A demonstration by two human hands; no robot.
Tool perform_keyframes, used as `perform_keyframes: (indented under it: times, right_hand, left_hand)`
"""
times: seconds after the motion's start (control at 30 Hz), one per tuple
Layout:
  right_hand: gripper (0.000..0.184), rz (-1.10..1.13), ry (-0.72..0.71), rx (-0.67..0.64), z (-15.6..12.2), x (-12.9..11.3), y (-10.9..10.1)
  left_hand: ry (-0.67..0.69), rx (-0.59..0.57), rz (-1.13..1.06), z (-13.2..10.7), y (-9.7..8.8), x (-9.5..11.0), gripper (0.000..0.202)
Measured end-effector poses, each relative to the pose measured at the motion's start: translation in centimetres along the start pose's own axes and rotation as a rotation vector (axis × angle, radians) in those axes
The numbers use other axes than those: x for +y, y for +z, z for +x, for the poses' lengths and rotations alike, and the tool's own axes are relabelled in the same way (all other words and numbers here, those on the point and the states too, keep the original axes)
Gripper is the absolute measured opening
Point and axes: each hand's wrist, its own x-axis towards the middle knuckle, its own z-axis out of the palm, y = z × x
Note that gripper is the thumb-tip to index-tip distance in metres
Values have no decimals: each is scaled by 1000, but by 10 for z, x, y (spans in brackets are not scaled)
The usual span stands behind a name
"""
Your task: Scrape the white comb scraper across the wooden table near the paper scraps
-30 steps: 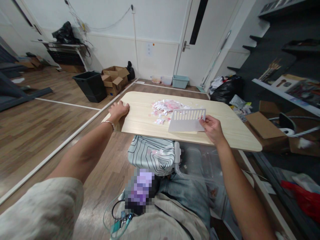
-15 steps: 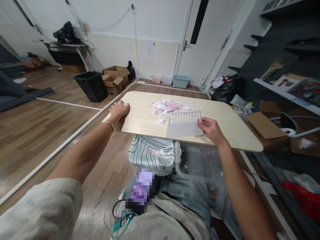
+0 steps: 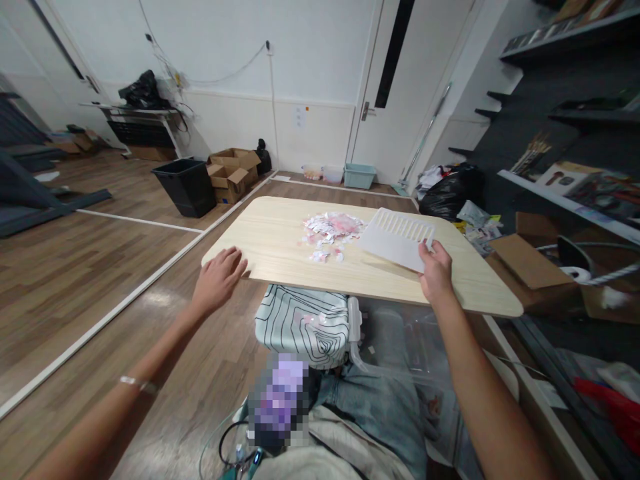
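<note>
My right hand (image 3: 437,272) grips the lower right corner of a white slotted plastic sheet (image 3: 393,243), thumb on top. The sheet is tilted over the right part of a pale wooden tabletop (image 3: 270,250), its slots toward the far side. Left of the sheet lies a loose heap of white and pink paper scraps (image 3: 333,228), with a few small bits nearer to me. My left hand (image 3: 220,279) is open at the tabletop's near left edge, fingers stretched out and holding nothing; whether the palm touches the edge I cannot tell.
Below the near edge are a cushion with black wavy lines (image 3: 300,327) and a clear plastic bin (image 3: 385,340). A black trash bin (image 3: 186,190) and cardboard boxes (image 3: 233,170) stand beyond on the left. On the right are an open carton (image 3: 527,260) and a black bag (image 3: 453,193).
My right hand has lifted the sheet off the near edge and carried it right, tilting it. My left hand has slid back toward me along the left edge. The scrap heap looks narrower on its right.
</note>
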Motion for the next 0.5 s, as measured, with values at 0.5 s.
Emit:
perform_keyframes:
  times: [0.5]
  right_hand:
    - [40, -113, -86, 131, 0, -4, -1]
  left_hand:
    - [-325, -606, -724, -220, 100, 8, 66]
